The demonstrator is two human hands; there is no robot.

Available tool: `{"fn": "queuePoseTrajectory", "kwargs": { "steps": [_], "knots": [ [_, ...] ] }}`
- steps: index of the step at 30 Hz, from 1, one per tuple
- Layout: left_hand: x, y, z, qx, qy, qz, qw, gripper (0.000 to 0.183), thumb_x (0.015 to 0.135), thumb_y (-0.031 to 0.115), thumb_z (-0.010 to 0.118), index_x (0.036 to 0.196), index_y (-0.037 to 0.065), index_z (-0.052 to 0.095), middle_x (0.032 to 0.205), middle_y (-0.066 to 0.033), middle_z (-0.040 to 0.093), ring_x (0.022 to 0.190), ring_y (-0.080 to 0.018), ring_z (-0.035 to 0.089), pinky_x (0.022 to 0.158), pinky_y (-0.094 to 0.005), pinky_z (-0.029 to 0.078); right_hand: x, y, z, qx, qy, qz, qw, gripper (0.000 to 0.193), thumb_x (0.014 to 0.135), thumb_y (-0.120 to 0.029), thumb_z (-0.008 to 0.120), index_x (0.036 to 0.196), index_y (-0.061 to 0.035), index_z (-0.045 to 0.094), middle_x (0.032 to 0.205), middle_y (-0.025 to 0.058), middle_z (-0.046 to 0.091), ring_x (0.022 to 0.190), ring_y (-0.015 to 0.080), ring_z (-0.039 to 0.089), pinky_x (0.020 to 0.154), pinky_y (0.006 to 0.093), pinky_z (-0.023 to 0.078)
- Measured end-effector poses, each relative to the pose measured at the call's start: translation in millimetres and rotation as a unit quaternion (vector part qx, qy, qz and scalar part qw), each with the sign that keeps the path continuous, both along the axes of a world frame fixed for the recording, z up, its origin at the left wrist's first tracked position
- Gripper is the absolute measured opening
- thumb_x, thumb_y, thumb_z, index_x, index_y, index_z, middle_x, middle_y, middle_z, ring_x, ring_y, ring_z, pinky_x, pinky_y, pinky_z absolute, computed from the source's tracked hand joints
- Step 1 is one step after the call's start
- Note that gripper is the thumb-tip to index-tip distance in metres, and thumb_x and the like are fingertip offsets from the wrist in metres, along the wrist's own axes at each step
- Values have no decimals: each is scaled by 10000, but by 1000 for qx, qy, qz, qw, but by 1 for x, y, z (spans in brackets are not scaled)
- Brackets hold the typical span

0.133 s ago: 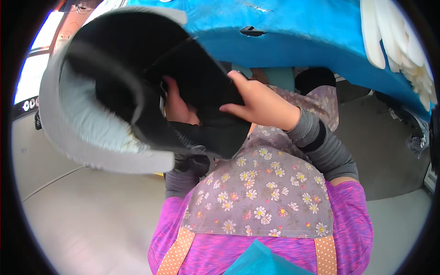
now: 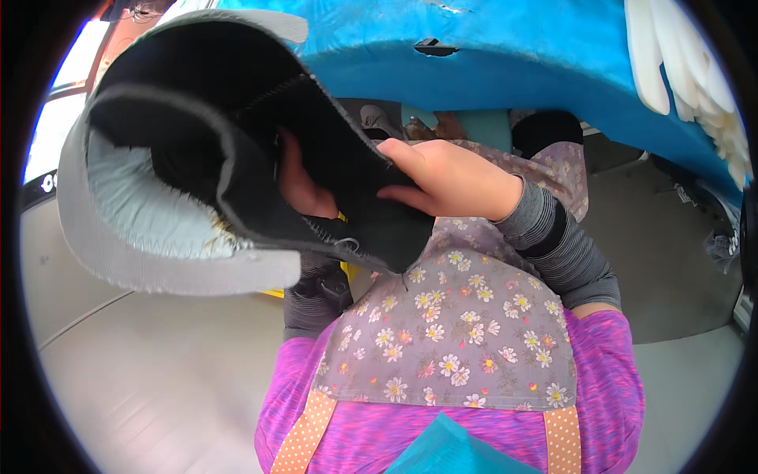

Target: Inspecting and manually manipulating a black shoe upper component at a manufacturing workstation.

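Note:
A large sewn piece that looks like a shoe upper [image 2: 371, 205] is held up close on the left, with black lining, a pale blue inside section and a light grey outer rim. Loose thread ends hang from its lower seam. My right hand [image 2: 458, 182] is closed on its right edge, thumb on the inner face and fingers over the border. Part of my left hand [image 2: 304, 186] shows through the opening at its middle, closed on the piece from the left side; most of its fingers are hidden behind the black fabric.
A blue-covered table [image 2: 537, 63] with a torn spot curves across the top. Long white strips [image 2: 687, 71] pile up at its right end. Beneath it are a shoe [image 2: 379, 120] and dark items on the floor [image 2: 695, 197]. Something yellow [image 2: 347, 272] sits beside my left forearm.
The shoe upper has shifted slightly left and tilted a little, so more of its lower seam shows. Both hands keep their hold on it.

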State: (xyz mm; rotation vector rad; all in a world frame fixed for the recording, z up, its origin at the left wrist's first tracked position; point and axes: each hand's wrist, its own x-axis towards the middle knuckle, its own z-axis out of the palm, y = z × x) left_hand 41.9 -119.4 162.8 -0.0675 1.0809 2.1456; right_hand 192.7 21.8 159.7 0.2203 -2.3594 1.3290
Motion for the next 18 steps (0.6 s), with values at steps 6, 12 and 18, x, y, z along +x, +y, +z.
{"fn": "queuePoseTrajectory", "kwargs": {
  "steps": [6,12,18],
  "knots": [
    [-9,-12,-13,82,-54,-84,992,491,993,441,508,1292,57,571,1247,-108,632,1132,-276,613,1001,-434,479,-4,-4,4,-87,-69,-63,992,399,801,-231,751,1059,-32,521,810,205,642,802,408,634,684,455,506],
    [5,-9,-4,135,-29,-108,984,549,984,485,498,1325,57,542,1310,-113,588,1190,-300,571,1031,-435,455,-20,-16,-9,-158,-56,-204,965,379,828,-355,731,785,2,609,673,195,606,663,369,621,603,431,479],
    [11,16,18,-19,151,122,981,671,949,620,456,1353,88,527,1356,-80,564,1217,-295,551,1054,-457,428,-20,-1,-4,-342,-149,-134,918,538,898,-469,675,712,26,574,547,83,489,528,111,565,522,311,449]
  ]
}}
